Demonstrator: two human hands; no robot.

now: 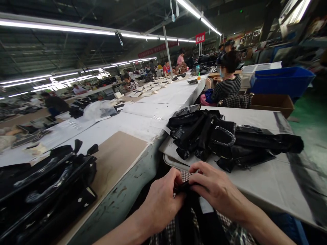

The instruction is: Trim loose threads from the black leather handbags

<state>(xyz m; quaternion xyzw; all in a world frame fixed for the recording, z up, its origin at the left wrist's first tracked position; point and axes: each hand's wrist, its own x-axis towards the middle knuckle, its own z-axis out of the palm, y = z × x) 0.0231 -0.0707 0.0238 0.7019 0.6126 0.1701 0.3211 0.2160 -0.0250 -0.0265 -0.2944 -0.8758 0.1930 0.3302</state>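
Both my hands meet low in the middle of the view, over a checked fabric piece with black trim. My left hand is closed, pinching a black strap piece at its top edge. My right hand is closed on the same black strap from the right, fingers curled over it. Just beyond my hands, a pile of black glossy bag parts and handles lies on the paper-covered table.
Another heap of black bags sits at the left on a long workbench. A seated person in a striped top works further back. A blue bin stands at the right, and other workers sit along distant tables.
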